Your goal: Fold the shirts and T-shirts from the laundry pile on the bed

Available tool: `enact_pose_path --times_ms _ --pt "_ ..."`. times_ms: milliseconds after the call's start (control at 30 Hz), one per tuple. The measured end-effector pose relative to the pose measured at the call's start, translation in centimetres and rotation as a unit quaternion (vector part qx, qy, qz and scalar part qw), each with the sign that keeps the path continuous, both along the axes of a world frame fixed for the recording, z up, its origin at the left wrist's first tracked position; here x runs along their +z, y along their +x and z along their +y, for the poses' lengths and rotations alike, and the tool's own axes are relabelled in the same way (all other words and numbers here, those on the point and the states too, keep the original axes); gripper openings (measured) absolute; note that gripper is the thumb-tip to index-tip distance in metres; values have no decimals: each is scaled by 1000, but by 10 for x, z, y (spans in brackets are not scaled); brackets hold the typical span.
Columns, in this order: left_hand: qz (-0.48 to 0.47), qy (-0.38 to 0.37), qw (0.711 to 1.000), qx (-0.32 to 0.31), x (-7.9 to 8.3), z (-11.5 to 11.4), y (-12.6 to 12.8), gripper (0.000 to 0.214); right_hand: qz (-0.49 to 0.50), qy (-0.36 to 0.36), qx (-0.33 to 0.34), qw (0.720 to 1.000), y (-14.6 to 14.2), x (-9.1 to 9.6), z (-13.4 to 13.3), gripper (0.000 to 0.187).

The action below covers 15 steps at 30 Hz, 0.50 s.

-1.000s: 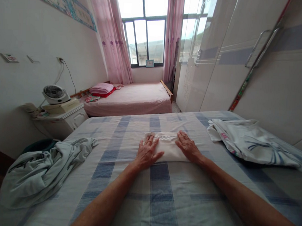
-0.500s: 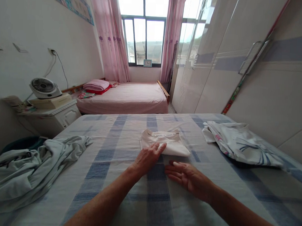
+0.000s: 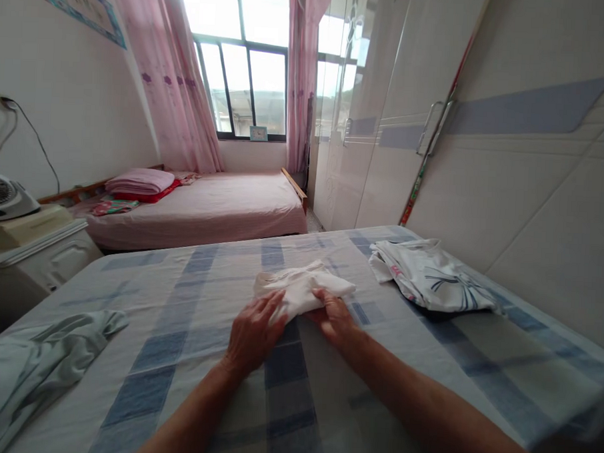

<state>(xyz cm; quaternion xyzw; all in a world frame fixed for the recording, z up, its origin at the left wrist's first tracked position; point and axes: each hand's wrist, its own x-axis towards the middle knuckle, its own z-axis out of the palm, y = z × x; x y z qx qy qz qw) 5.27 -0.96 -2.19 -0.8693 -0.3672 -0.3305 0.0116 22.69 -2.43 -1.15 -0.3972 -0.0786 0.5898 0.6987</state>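
Observation:
A folded white shirt point(image 3: 304, 283) lies in the middle of the bed with the blue-and-white checked sheet point(image 3: 186, 355). My left hand point(image 3: 257, 328) rests at the shirt's near left edge, its fingers bent over the cloth. At the near right edge, my right hand point(image 3: 333, 315) grips the shirt, thumb on top and the other fingers underneath, mostly hidden. The cloth between the hands is bunched and slightly raised.
To the right lies a folded white garment with dark stripes point(image 3: 434, 276). A crumpled pale green garment point(image 3: 50, 369) is at the left. Beyond stand a pink bed point(image 3: 223, 203), a glossy wardrobe point(image 3: 386, 123) and a cabinet point(image 3: 41, 248) with a fan point(image 3: 5, 197).
My right hand has moved from the bare sheet onto the shirt and grasped its near edge. My left hand has shifted to the shirt's left corner. The view has turned right.

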Motion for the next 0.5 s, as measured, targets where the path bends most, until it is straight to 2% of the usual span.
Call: enact_pose_path --times_ms 100,267,333,400,467,500 --pt "-41 -35 997 61 -5 9 -6 45 -22 35 -29 999 32 27 -1 28" --pt "84 -116 984 104 -19 23 -3 46 -48 106 -118 986 110 108 -5 34" --pt "117 -131 978 110 -21 24 -1 45 -64 136 -138 979 148 133 -10 34" --pt "134 -138 975 112 -21 24 0 43 -87 153 -157 972 187 141 -19 32" --pt "146 -141 973 114 -20 22 0 42 -112 118 -192 968 223 128 -33 29" --pt "151 -141 972 115 -19 22 0 42 -119 70 -205 969 239 115 -41 26"
